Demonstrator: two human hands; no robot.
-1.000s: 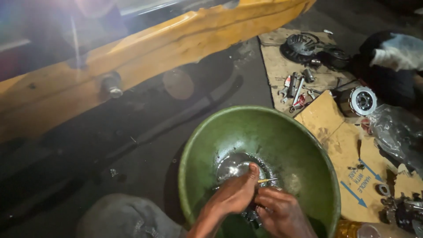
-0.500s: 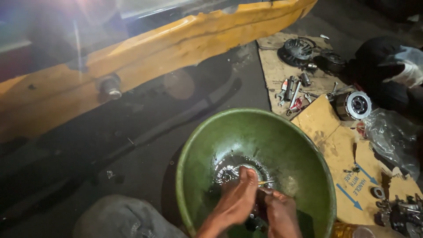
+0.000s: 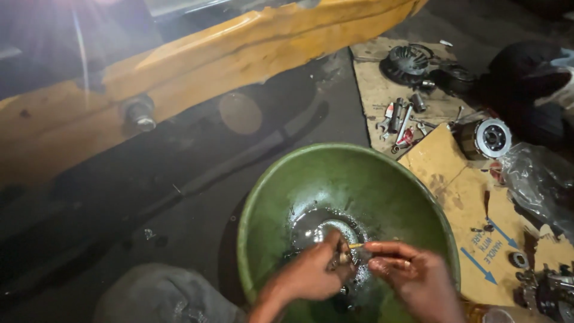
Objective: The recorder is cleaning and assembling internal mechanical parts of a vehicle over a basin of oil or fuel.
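Observation:
Both my hands are down inside a big green basin point(image 3: 281, 179) with a puddle of dark liquid at its bottom. My left hand point(image 3: 314, 272) grips a round metal part point(image 3: 336, 228) that sits in the liquid. My right hand point(image 3: 412, 275) pinches a thin stick-like tool, perhaps a small brush point(image 3: 356, 245), whose tip points at that part. The two hands nearly touch over the liquid.
A yellow vehicle body panel point(image 3: 239, 54) with a bolt point(image 3: 139, 113) runs across the top. Flattened cardboard point(image 3: 454, 179) on the right holds loose tools point(image 3: 400, 122), a round toothed part point(image 3: 491, 137), a dark fan-like part point(image 3: 408, 60) and crumpled plastic point(image 3: 538, 179). My grey trouser knee point(image 3: 161, 296) is at lower left.
The view has shifted a little. My hands have stayed in the basin; the right hand moved slightly right while the stick tool stays at the metal part.

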